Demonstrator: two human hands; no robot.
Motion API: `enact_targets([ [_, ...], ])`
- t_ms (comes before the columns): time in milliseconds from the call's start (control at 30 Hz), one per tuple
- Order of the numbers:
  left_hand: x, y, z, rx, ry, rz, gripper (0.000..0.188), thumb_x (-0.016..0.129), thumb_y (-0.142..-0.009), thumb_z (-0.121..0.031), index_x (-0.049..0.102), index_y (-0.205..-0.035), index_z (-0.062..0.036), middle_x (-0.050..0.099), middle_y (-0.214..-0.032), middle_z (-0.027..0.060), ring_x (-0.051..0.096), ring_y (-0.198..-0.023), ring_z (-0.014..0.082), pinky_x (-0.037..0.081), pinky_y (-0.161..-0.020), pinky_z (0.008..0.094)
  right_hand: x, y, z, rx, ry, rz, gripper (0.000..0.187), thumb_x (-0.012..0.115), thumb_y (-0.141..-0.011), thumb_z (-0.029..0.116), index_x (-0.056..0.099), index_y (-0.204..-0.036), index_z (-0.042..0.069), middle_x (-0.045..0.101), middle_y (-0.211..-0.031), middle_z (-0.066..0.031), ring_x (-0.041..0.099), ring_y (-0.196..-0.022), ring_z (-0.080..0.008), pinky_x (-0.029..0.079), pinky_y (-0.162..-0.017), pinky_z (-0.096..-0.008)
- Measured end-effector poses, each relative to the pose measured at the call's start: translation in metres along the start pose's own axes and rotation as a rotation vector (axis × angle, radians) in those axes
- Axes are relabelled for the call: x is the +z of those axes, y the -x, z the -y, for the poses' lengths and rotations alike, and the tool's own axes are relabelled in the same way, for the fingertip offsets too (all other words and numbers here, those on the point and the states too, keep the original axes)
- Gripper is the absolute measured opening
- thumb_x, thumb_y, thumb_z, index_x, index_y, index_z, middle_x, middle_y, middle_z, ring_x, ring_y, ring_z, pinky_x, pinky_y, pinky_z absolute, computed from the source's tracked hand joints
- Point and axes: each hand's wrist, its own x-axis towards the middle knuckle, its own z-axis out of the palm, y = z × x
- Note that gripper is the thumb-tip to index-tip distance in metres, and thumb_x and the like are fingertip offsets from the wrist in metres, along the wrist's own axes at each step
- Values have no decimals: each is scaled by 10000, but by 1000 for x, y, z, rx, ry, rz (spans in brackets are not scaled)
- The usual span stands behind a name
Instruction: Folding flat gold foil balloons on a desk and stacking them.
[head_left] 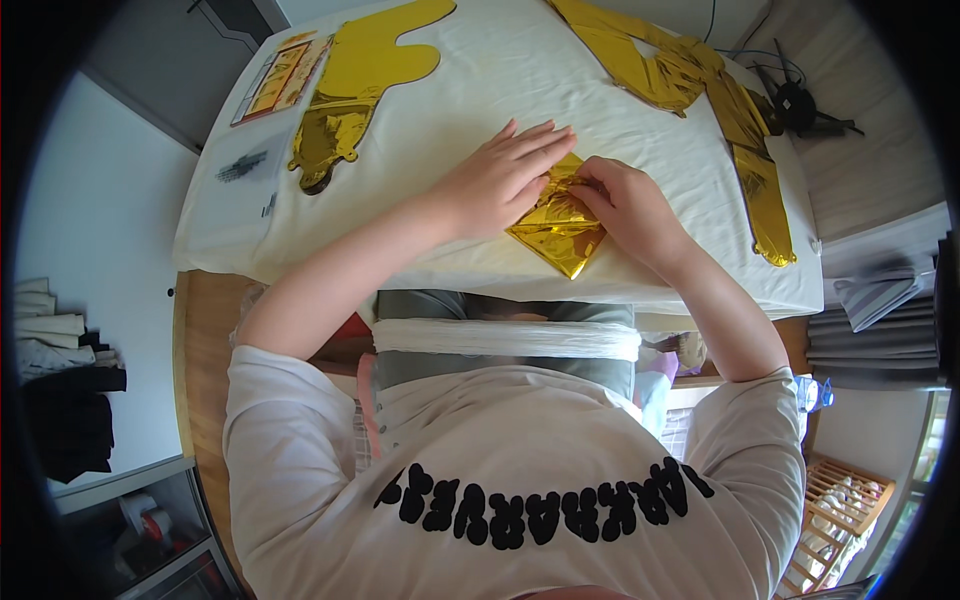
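A folded gold foil balloon [562, 243] lies near the front edge of the table, its surface shiny and creased. My left hand [497, 187] rests flat over its left side, fingers stretched out and pointing up to the right. On the other side, my right hand [632, 212] has its thumb and fingers pinched together on the foil's upper right part. The part of the foil beneath both hands is hidden.
A flat gold foil balloon [375, 60] lies at the back left, another [740, 115] along the right side. Beside the left one are a printed picture sheet [282, 78] and a clear plastic bag [232, 205]. A white cloth [480, 80] covers the table.
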Motion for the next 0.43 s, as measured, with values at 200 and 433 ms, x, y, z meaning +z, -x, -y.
enact_targets([
  [200, 8, 46, -68, 78, -194, -61, 686, 647, -980, -368, 440, -1534, -22, 505, -1514, 191, 472, -1420, 342, 399, -1176, 494, 5, 0, -7, -59, 6, -46, 160, 675, -948, 101, 655, -1060, -11, 694, -948, -184, 680, -873, -352, 538, -786, -400],
  [433, 36, 60, -73, -84, -389, -10, 851, 669, -942, -519, 400, -1540, 24, 459, -1555, 216, 426, -1464, 346, 380, -1191, 465, 10, 3, 0, -36, -70, -125, 231, 673, -959, 76, 649, -1182, 22, 687, -1103, -176, 701, -862, -306, 555, -802, -391],
])
